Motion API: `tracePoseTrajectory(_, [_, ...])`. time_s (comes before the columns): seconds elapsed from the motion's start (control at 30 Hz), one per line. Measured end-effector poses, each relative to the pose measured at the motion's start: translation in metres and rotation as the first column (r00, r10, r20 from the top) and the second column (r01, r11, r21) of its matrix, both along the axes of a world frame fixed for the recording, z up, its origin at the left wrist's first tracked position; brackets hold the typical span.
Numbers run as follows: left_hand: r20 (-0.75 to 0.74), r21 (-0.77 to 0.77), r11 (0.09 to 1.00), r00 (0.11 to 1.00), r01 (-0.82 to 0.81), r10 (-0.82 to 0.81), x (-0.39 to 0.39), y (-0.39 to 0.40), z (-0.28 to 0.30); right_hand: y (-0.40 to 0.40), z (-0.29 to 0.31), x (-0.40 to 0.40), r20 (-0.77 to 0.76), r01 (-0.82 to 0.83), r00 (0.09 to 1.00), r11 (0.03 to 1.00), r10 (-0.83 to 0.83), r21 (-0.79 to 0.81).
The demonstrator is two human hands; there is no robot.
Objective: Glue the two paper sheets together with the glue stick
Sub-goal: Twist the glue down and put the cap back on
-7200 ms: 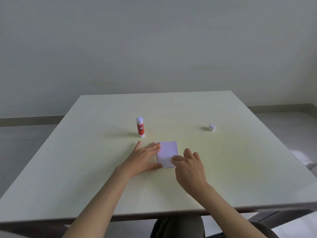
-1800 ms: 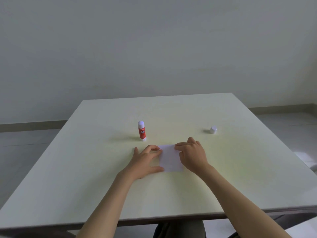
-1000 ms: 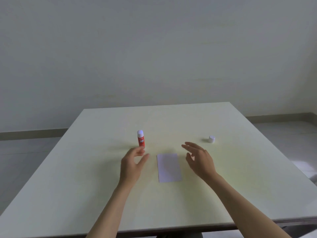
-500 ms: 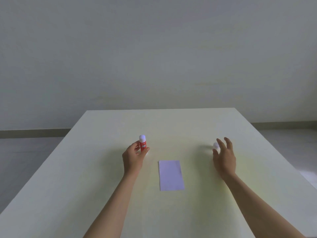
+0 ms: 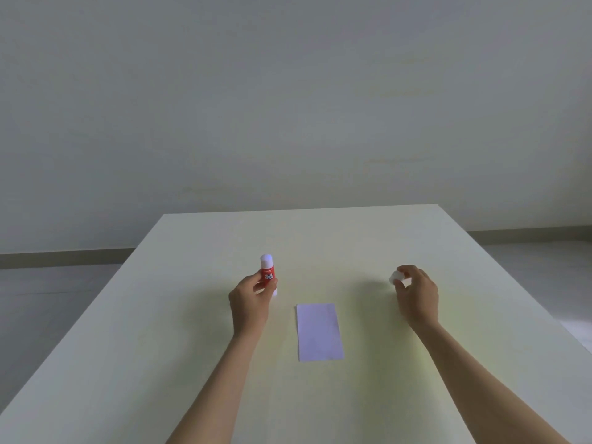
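A small white paper rectangle [image 5: 319, 331] lies flat on the table between my arms; only one stacked shape shows. Left of it my left hand [image 5: 250, 302] is closed around the lower part of the red glue stick [image 5: 267, 273], which stands upright with its white tip bare. Over on the right my right hand [image 5: 416, 294] pinches the small white cap [image 5: 396, 277] between thumb and fingers, at or just above the tabletop.
The pale cream table [image 5: 320, 238] stretches to a far edge in front of a plain grey wall. Its left and right edges drop to a grey floor [image 5: 48, 290].
Both hands left the paper and moved apart. My left hand took hold of the glue stick; my right hand reached the cap and closed its fingers on it.
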State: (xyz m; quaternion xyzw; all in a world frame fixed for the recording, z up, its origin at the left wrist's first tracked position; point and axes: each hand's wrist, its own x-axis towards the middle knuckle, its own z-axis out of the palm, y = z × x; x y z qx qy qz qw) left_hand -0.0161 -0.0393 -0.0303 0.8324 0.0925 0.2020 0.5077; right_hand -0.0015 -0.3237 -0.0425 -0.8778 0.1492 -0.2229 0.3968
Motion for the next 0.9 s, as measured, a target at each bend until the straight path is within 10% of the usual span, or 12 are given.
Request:
tracePoseTrajectory(0.1, [0.048,-0.001,0.998,0.997,0.058,-0.058,-0.009,-0.004,0.012,0.013,0.013,-0.008,0.001,-0.002,1.0,0.922,0.001,0.386])
tracePoseTrajectory(0.27, [0.133,0.028,0.988,0.979,0.153,-0.156,-0.029,-0.019,0.029,0.046,0.052,-0.035,0.001,-0.063,0.979,0.295,0.206,0.953])
tracePoseTrajectory(0.53, [0.172,0.044,0.968,0.952,0.248,-0.252,-0.051,-0.039,0.039,0.103,0.091,-0.067,0.138,-0.574,0.772,0.589,0.62,0.569])
tracePoseTrajectory(0.9, [0.121,0.007,0.955,0.948,0.295,-0.294,-0.061,-0.039,0.044,0.114,0.092,-0.058,0.151,-0.552,0.807,0.637,0.571,0.538])
